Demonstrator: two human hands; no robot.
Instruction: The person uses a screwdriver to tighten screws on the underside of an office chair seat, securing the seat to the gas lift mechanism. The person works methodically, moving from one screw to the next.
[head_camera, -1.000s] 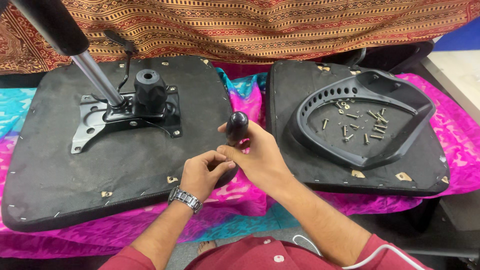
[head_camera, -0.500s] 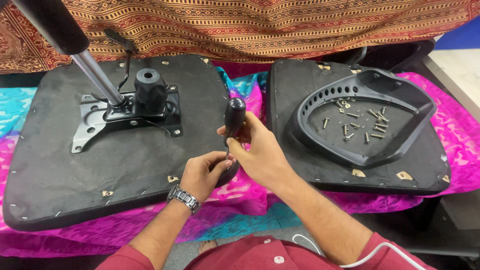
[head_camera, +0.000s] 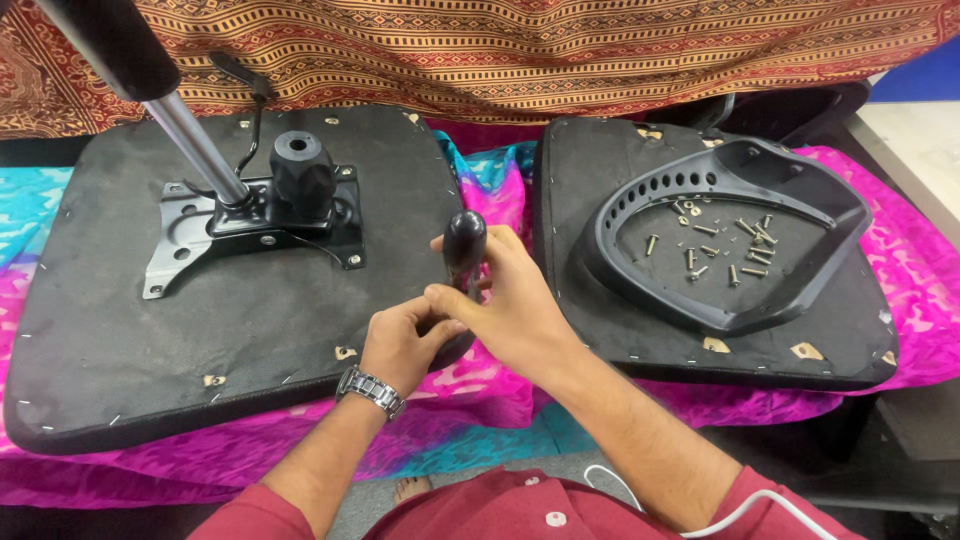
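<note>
Black-handled screwdriver (head_camera: 464, 243) clenched upright in the right hand (head_camera: 510, 300) — left hand (head_camera: 400, 345) pinches its lower end; fitting the tip seems underway, needing steady alignment.

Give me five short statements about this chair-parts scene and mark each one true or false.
1. The right hand grips a black rounded handle that stands upright. True.
2. The loose screws lie on the left seat panel. False: they lie inside the black plastic frame on the right panel.
3. A metal mechanism plate with a black knob sits on the left seat panel. True.
4. The left hand rests flat on the pink cloth, away from the right hand. False: it is curled right beside the right hand, below the handle.
5. A wristwatch is worn on the right wrist. False: it is on the left wrist.
</note>
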